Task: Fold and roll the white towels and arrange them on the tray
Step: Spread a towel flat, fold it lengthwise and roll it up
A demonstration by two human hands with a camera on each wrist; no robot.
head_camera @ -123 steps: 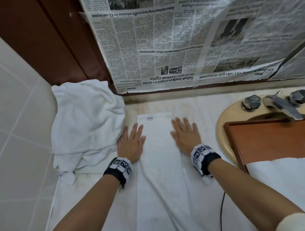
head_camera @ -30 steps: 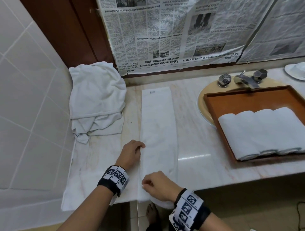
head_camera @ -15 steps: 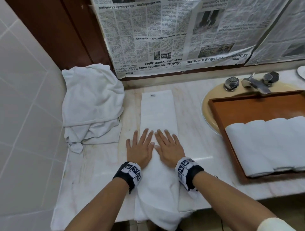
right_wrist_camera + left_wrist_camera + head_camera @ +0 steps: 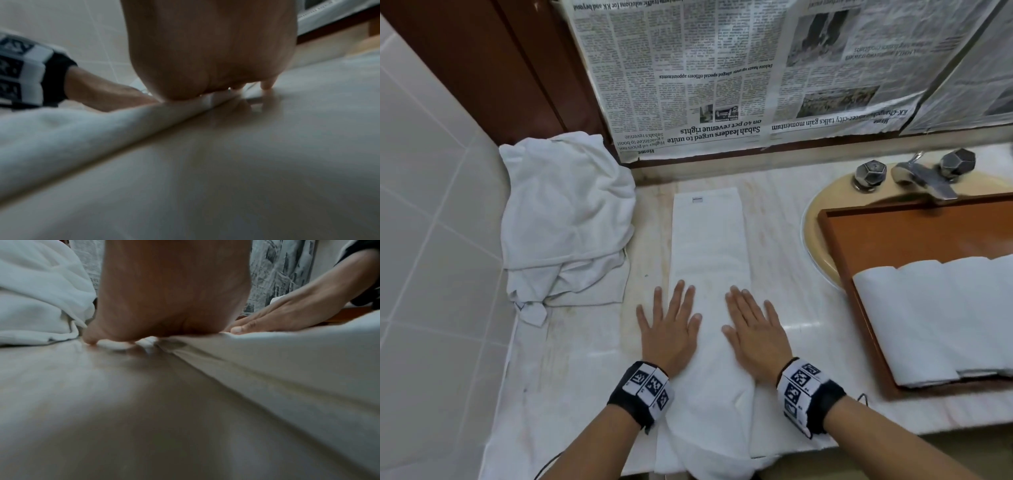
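My fingers [image 4: 681, 294] are straight and spread, gripping nothing. My left hand [image 4: 669, 330] lies flat, palm down, across the left edge of the folded towel [image 4: 707, 246], its outer fingers reaching past the edge onto the marble tabletop [image 4: 571, 359]. My right hand [image 4: 755, 329] lies flat in the same way on the towel's right edge, fingers pointing away from me, the outer ones over the bare stone. The two hands are side by side with a strip of towel between them.

The towel is a long narrow band running from near the back wall toward me; a small label sits at its far end, and its near end is rumpled and hangs over the front edge of the tabletop. From the left wrist view, my palm [image 4: 174, 293] presses down on the cloth and my other hand [image 4: 287, 316] rests flat just beyond it.

To my left, well apart from the band, a loose heap of white towels [image 4: 565, 219] sits against the tiled wall. To my right a brown tray [image 4: 914, 233] lies over the sink [image 4: 813, 219], holding rolled towels [image 4: 935, 318] laid side by side and touching. Beyond it stands the tap [image 4: 924, 178]. Newspaper [image 4: 722, 75] covers the wall behind.
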